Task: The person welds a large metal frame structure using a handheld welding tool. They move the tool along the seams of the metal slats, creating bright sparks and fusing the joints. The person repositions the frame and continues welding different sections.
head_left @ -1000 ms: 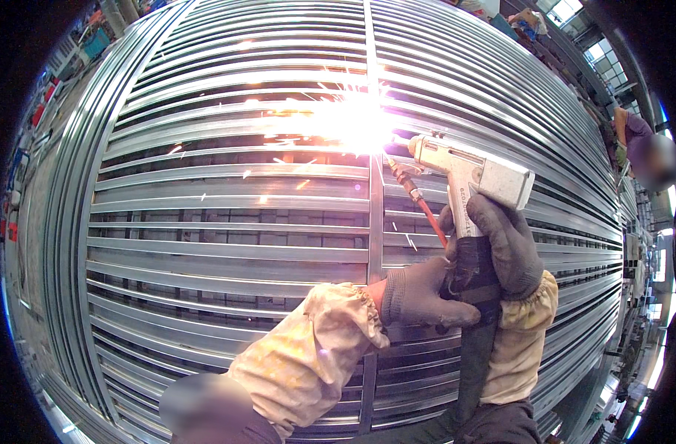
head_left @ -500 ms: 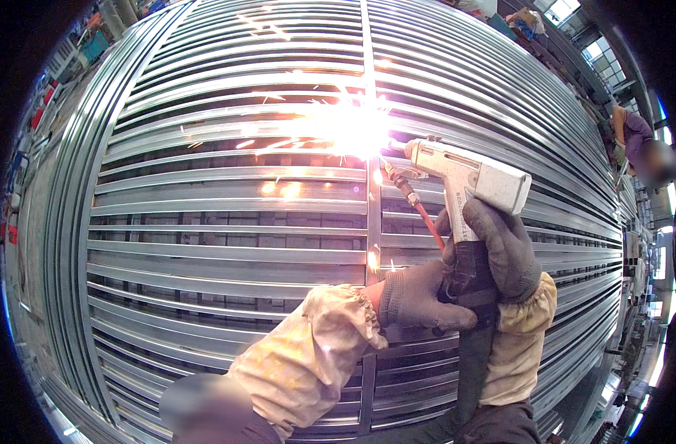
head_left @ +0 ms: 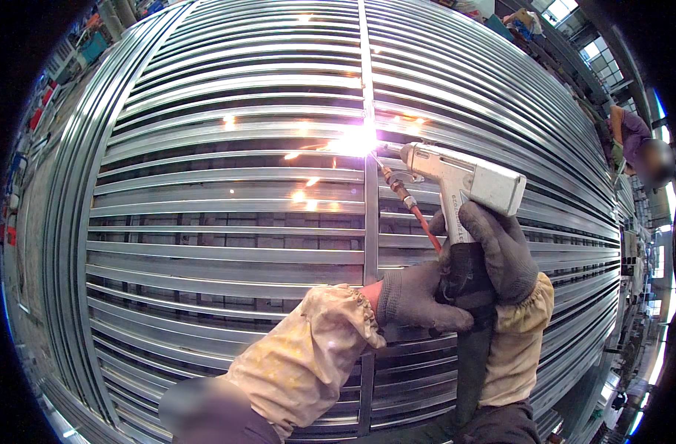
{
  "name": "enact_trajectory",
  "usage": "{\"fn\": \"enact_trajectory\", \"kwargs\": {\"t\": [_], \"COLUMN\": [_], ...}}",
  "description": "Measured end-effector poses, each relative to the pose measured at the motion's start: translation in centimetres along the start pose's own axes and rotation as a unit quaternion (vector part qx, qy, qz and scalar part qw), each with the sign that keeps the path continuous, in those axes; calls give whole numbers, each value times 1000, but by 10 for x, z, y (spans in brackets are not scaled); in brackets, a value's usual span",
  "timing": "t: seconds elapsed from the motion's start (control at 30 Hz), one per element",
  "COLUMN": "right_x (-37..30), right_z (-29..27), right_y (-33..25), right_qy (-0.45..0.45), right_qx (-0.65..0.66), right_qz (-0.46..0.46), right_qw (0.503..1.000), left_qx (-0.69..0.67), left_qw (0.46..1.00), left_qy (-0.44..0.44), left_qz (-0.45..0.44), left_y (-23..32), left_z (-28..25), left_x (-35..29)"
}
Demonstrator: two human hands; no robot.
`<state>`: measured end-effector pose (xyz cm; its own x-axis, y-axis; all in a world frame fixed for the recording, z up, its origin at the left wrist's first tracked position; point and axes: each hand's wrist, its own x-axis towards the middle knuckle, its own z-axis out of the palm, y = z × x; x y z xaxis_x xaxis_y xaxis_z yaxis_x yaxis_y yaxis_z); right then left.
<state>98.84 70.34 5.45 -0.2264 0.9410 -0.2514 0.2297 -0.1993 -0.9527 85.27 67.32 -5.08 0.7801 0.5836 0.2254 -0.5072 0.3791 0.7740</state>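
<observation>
Both of my hands wear dark grey gloves, with pale sleeve covers over the forearms. My right hand [head_left: 504, 255] is wrapped round the grip of a silver-white handheld welding gun [head_left: 467, 177]. Lower on the grip, my left hand [head_left: 423, 300] closes around its black-wrapped part from the left. A thin red tube with a metal fitting [head_left: 402, 191] runs beside the gun to its tip. Bright white-violet light glares at that tip, on the central upright bar [head_left: 371, 222] of a large metal slatted frame [head_left: 227, 255]. The glare hides the weld spot.
Orange sparks [head_left: 301, 196] scatter over the slats left of the glare. A black cable sleeve [head_left: 471, 370] hangs from the gun between my forearms. At the far right, another person in purple [head_left: 634, 137] stands beside the frame. Darker grid-like shapes show through gaps between slats.
The glare has shrunk and the sparks are fewer and spread differently. The gun and both hands have shifted very slightly left and nearer; both hands keep their hold.
</observation>
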Motion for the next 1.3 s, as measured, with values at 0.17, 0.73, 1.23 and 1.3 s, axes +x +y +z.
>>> {"fn": "enact_trajectory", "kwargs": {"t": [0.17,0.73,1.23,1.3], "right_x": [-9,-64,-44,-43], "right_z": [9,16,42,43], "right_y": [-9,-44,-34,-40], "right_qy": [-3,95,87,110], "right_qx": [54,47,-40,16], "right_qz": [3,3,-34,70], "right_qw": [999,994,995,991], "left_qx": [-66,-97,-103,-126], "left_qw": [997,993,994,991], "left_qy": [-17,36,9,20], "left_qz": [-42,51,40,43], "left_y": [-4,-16,-30,-28], "left_z": [0,90,64,63], "left_x": [-4,-36,-45,-45]}}
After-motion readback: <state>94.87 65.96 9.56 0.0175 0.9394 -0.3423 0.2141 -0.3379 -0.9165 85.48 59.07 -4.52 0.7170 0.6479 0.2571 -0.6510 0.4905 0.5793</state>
